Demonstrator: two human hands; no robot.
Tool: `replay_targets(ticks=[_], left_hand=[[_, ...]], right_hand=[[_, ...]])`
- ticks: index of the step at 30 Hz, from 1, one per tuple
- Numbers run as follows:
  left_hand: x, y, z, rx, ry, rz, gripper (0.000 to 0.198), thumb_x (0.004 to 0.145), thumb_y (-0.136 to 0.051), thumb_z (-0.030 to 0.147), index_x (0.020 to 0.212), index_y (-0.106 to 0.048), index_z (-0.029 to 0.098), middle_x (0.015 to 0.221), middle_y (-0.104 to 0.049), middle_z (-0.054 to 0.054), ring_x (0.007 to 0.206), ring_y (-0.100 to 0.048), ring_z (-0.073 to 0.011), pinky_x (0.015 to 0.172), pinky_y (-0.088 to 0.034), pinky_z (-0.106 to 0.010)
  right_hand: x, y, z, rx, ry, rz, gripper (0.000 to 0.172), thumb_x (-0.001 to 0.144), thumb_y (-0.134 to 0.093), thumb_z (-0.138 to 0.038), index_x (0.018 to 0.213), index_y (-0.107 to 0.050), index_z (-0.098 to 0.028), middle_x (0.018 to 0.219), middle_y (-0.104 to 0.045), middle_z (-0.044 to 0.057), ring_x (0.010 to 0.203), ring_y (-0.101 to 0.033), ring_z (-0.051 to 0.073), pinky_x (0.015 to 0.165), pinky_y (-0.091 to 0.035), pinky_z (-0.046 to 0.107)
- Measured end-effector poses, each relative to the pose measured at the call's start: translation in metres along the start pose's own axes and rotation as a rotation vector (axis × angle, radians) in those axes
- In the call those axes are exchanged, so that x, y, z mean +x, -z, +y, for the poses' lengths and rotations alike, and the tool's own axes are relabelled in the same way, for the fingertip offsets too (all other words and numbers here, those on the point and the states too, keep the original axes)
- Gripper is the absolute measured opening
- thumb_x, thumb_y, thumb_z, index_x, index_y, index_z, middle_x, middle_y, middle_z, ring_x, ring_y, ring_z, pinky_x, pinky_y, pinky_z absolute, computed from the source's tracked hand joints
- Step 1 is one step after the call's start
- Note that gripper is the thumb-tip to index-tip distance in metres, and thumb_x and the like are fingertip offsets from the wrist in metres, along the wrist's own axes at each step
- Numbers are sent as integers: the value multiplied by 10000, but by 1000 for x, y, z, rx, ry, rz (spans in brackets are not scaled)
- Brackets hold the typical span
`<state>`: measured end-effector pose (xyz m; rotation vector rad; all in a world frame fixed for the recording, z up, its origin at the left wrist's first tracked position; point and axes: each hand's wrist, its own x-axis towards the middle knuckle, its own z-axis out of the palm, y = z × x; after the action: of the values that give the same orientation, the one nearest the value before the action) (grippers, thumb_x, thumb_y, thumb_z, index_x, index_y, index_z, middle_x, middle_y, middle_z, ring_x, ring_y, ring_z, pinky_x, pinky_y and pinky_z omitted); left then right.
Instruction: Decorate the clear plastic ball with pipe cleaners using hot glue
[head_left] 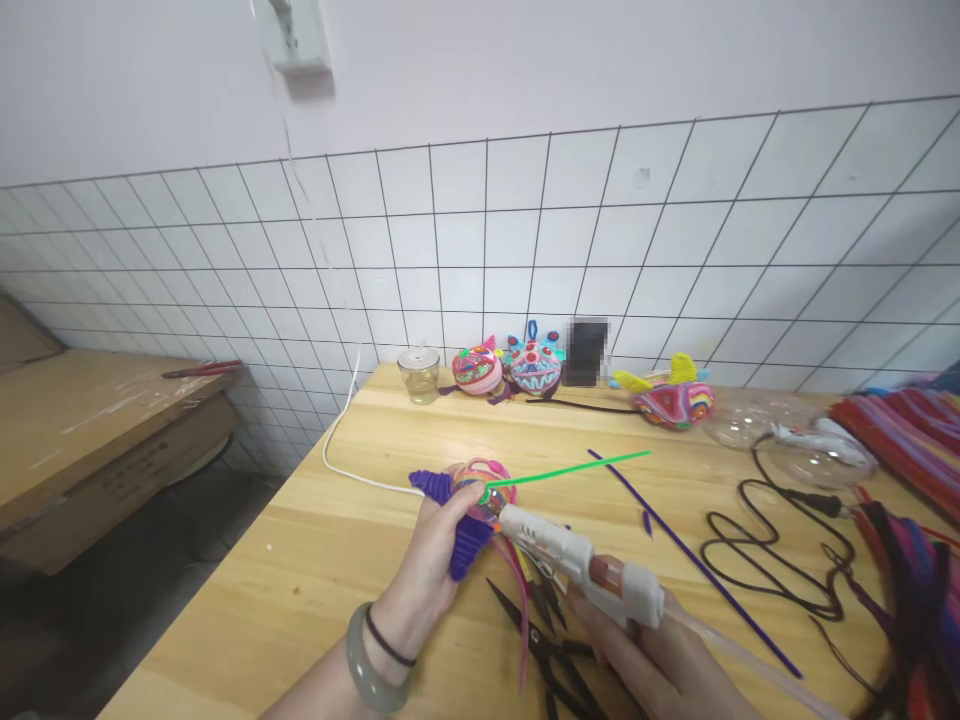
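Note:
My left hand (439, 545) is closed around a colourful pipe-cleaner fish (489, 474) with purple fins (471, 545). The thumb presses near one end of a green pipe cleaner (570, 468), which sticks out to the right. In my right hand (645, 650) is a white hot glue gun (555, 540), a clear glue stick (750, 655) trailing from its back. Its nozzle points at the fish, close to my left thumb; whether it touches is hard to make out. Black scissors (551, 650) lie beneath the glue gun, with a pink strip (523, 620) beside them.
Along the wall stand a glass cup (420, 376), two finished-looking round fish (478, 370), a third fish (675, 402) and clear plastic balls (742, 425). A purple pipe cleaner (697, 560), a black cord (780, 550) and pipe-cleaner bundles (900, 430) occupy the right side. A cardboard box (112, 430) is left.

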<state>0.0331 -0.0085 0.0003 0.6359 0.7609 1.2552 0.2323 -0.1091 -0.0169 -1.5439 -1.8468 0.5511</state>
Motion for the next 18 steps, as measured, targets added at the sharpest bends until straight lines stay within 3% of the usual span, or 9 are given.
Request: replay_targets(ticks=[11,18], left_hand=[[-2,-1,3,3,-10,-69,276,724,-701,213,986,-666,132,921,-705,-80,834,-642,-211,782,-475,-311],[-1,0,2,-11,-11,-74,264,731,-696,214,985,-670,146,904,-703,-61,812,-641,-194,790,-471,-306]], right_hand=[[3,1,-4,5,-34,81,367,858,-552,-469,1046,-707,-196,1039,-742,85,946,-700,251,840,-556,270],[3,14,-15,24,-10,-31,349,823,-602,-421,1098,-703,-231,1110,-723,76,1010,-682,267,835,-557,258]])
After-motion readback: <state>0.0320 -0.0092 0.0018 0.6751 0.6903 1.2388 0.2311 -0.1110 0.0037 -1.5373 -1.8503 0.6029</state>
